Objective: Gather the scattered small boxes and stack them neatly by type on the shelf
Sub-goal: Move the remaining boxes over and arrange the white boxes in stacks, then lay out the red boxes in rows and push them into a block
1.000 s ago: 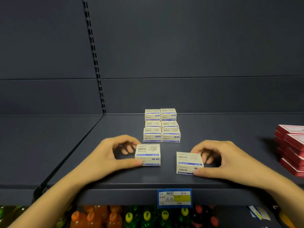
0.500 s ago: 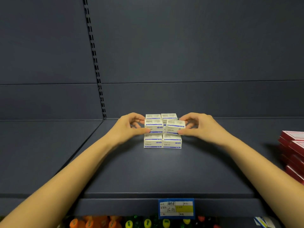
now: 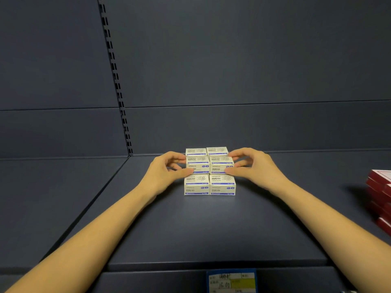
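Note:
Several small cream boxes with blue stripes stand in a block in the middle of the dark shelf (image 3: 190,229). Two front boxes (image 3: 209,185) sit side by side on the shelf surface. Behind them, two upper boxes rest on a lower layer: the left one (image 3: 197,167) is pinched by my left hand (image 3: 165,172), the right one (image 3: 221,167) by my right hand (image 3: 254,166). Thumbs press the front faces, fingers curl over the tops. Two more boxes (image 3: 206,151) show at the back. What lies under the upper boxes is hidden.
A pile of red boxes (image 3: 379,197) lies at the shelf's right edge. A slotted upright (image 3: 118,92) runs down the back panel on the left. A blue and yellow price tag (image 3: 231,281) hangs on the shelf's front lip.
A second ago each hand held a box near the shelf's front edge. Both boxes were carried back and set on the second row; now they sit squarer, with my hands still on them.

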A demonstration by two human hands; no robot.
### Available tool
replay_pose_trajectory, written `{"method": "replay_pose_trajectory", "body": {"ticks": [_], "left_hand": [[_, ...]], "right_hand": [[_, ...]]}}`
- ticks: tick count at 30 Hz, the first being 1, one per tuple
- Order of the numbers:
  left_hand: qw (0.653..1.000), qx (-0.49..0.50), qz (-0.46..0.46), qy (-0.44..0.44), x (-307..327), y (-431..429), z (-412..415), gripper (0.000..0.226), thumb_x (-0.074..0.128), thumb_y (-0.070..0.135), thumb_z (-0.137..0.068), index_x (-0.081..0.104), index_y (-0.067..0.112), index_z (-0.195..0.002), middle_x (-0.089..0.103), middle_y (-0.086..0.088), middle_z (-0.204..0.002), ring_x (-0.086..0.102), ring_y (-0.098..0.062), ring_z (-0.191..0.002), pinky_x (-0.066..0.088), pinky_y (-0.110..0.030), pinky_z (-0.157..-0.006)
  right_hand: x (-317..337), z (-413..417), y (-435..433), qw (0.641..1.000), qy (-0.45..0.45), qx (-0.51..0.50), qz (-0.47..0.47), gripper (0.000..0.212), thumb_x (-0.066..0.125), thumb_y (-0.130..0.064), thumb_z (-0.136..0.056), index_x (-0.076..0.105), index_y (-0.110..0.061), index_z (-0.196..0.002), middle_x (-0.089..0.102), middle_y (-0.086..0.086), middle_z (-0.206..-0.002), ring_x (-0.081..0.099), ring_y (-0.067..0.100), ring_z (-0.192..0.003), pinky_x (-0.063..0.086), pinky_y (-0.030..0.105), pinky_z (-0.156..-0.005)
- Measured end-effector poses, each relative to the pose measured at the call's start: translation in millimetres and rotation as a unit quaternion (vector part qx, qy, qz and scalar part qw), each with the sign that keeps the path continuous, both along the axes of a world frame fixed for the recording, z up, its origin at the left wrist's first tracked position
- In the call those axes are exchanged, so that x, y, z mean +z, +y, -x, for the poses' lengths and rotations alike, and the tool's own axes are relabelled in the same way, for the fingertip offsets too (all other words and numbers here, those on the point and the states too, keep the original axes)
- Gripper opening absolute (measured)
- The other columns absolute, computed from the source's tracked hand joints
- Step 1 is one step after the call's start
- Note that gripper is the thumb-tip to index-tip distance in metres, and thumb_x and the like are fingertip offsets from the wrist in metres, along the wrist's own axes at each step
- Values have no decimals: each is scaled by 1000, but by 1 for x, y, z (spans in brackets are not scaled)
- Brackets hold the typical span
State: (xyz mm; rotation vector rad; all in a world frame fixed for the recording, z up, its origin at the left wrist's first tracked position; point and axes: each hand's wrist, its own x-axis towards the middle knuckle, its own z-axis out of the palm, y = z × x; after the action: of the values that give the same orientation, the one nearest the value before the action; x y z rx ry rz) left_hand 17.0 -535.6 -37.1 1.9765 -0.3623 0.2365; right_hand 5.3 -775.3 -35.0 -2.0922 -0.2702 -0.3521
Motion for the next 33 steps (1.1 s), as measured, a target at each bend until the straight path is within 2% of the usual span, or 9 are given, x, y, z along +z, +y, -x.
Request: {"method": "replay_pose_trajectory", "body": {"ticks": [6, 9, 11, 14, 17, 19, 24, 30, 33], "left_hand": [[1000, 6, -8, -12, -4, -2, 0, 37, 74, 18, -75, 62, 14, -110, 68, 3, -107, 60, -12, -73, 47, -15, -75], [999, 34, -7, -31, -2, -3, 4, 33, 75, 20, -74, 62, 16, -104, 65, 6, -102, 57, -11, -74, 44, -10, -71], [994, 65, -13, -91, 3, -1, 10, 25, 73, 19, -76, 62, 18, -99, 63, 8, -97, 54, -8, -74, 41, -4, -65], [984, 52, -57, -158, 15, -2, 24, 11, 68, 18, -80, 66, 16, -91, 65, 8, -90, 56, -8, -76, 40, -6, -65], [977, 2, -117, -177, 26, -11, 42, 7, 68, 20, -81, 67, 18, -87, 66, 11, -86, 59, -7, -78, 43, -14, -70], [972, -36, -145, -181, 32, -24, 55, 7, 68, 20, -80, 68, 19, -87, 66, 12, -87, 60, -8, -80, 44, -16, -72], [965, -94, -160, -185, 39, -68, 86, 9, 69, 19, -79, 68, 19, -88, 64, 15, -85, 57, -3, -81, 41, -5, -71], [956, -134, -162, -204, 49, -136, 108, 9, 69, 25, -79, 66, 25, -87, 66, 16, -85, 58, -1, -79, 45, -11, -70], [957, -135, -147, -210, 51, -178, 115, 11, 69, 27, -78, 67, 26, -89, 68, 15, -87, 59, -1, -85, 46, -16, -78]], "right_hand": [[-2, 3, 3, 1000, -8, -9, 2, 41, 79, -21, -70, 62, -22, -107, 65, -12, -97, 63, -11, -70, 46, 1, -63], [0, 11, 5, 999, -20, -23, 13, 42, 78, -26, -71, 60, -24, -109, 63, -11, -101, 63, -1, -80, 49, 9, -68], [4, 20, 2, 998, -40, -41, 37, 38, 75, -28, -75, 60, -25, -109, 61, -8, -106, 59, 6, -87, 48, 15, -73], [9, 41, -5, 992, -67, -62, 87, 30, 69, -26, -81, 59, -25, -109, 60, -7, -110, 58, 9, -93, 48, 21, -77], [19, 69, -15, 975, -84, -82, 191, 26, 62, -31, -85, 57, -31, -110, 56, -16, -108, 56, 5, -98, 48, 32, -85], [31, 87, -24, 961, -92, -81, 250, 24, 59, -34, -86, 56, -34, -110, 55, -19, -107, 53, 2, -99, 45, 30, -83], [61, 120, -55, 939, -78, -56, 330, 21, 54, -37, -88, 55, -37, -109, 56, -22, -109, 51, 1, -101, 46, 33, -89], [82, 142, -122, 922, -56, -25, 382, 20, 52, -42, -88, 55, -42, -107, 56, -26, -110, 51, 0, -106, 45, 38, -94], [93, 148, -166, 925, -48, -1, 377, 22, 54, -42, -86, 57, -41, -107, 58, -26, -110, 53, -4, -107, 45, 36, -97]]}}
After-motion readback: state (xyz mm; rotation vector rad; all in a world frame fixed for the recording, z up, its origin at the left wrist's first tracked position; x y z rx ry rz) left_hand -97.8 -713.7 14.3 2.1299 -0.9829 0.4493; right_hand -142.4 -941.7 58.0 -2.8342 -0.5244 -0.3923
